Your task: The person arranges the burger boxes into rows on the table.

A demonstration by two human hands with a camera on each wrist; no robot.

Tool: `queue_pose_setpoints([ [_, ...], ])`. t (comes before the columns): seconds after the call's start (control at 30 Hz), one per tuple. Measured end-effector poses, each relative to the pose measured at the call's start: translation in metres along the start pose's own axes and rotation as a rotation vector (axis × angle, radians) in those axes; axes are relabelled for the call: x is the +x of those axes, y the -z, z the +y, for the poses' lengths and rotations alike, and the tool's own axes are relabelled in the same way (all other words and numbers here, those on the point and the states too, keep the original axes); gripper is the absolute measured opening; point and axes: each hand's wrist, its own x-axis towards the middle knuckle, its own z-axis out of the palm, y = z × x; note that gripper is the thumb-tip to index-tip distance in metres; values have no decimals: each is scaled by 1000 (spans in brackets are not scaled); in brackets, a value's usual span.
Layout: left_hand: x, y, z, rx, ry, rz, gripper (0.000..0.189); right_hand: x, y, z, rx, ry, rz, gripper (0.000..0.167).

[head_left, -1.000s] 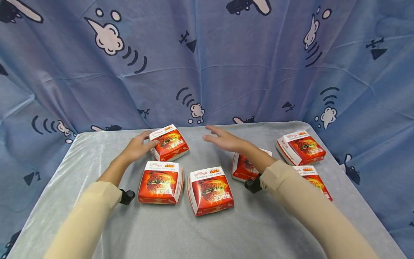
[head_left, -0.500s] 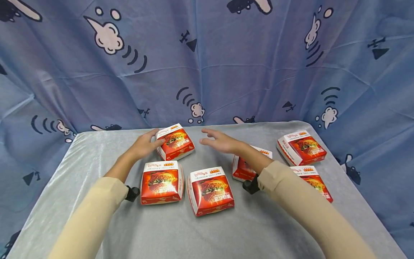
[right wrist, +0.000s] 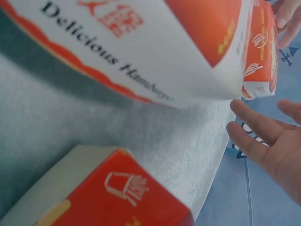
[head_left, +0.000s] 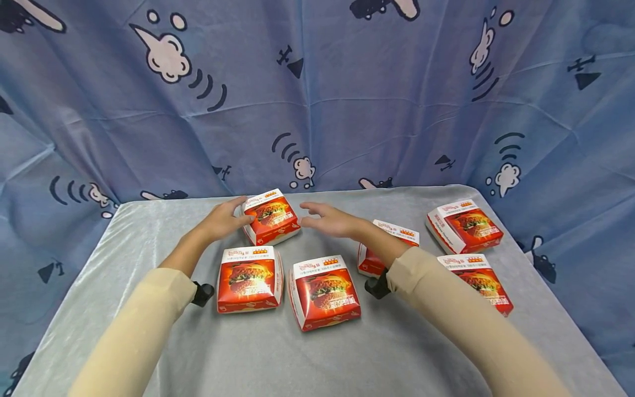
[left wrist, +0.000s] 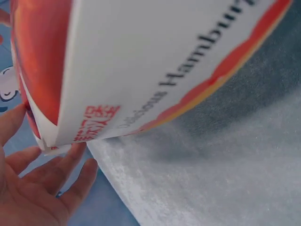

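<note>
Several red and white hamburger boxes lie on the table. At the back left, my left hand (head_left: pixel 223 219) touches the left side of a hamburger box (head_left: pixel 272 216), thumb near its front and fingers toward the back. In the left wrist view a nearer box's white side (left wrist: pixel 141 61) hides part of the fingers (left wrist: pixel 80 186). Just right of that back box, my right hand (head_left: pixel 329 219) is held with straight, spread fingers; a small gap seems to separate it from the box. The right wrist view shows this hand (right wrist: pixel 277 146) holding nothing.
Two boxes sit nearer me, a front left box (head_left: pixel 249 280) and a middle box (head_left: pixel 324 292). Another box (head_left: pixel 372 259) lies partly under my right forearm. Two more, a far right box (head_left: pixel 464 226) and a lower one (head_left: pixel 481 281), lie rightward. A blue curtain (head_left: pixel 317 99) hangs behind the grey cloth.
My left hand and the back left box have shifted right, then nearly stopped. The front left box has also slid slightly right. My right hand has come left, closer to the back box.
</note>
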Motion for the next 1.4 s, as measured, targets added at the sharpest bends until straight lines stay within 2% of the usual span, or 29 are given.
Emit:
queue_pose_setpoints([
  [0.27,2,0,2,4,-25,-31,67,1,-6,-3,1,-9,-11,68],
  [0.47,3,0,6,21,-50,-42,66,1,-8,-4,8,24,-18,64],
  [0.77,3,1,11,24,-52,-64,63,-2,-9,-5,4,32,-33,67],
  [1.4,-2,-2,22,19,-71,-114,59,-5,-1,3,-33,15,-3,65],
])
